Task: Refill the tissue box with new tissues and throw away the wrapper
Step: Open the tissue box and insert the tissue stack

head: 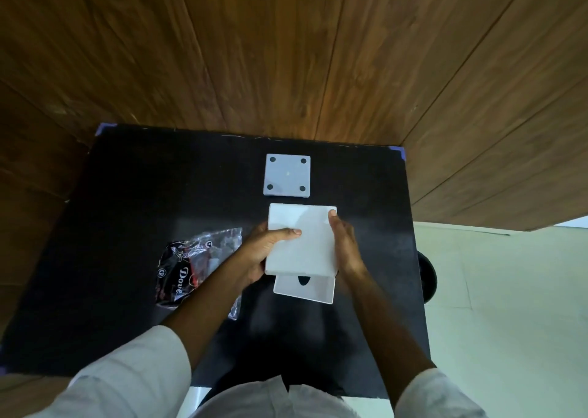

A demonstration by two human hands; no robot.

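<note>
A thick white stack of tissues [305, 242] is held between both hands above the black table [127, 194]. My left hand [264, 252] grips its left side with the thumb lying across the top. My right hand [345, 245] presses flat against its right side. Directly below the stack stands the white tissue box [305, 288], open side up, with a dark oval slot showing inside. The box's flat white lid [287, 175], with a dark dot at each corner, lies farther back on the table. The crumpled clear and black wrapper [187, 264] lies to the left, partly under my left forearm.
The table stands against a wood-panelled wall [286, 51]. On the right its edge drops to a pale tiled floor [509, 306], where a dark round object [428, 277] sits beside the table.
</note>
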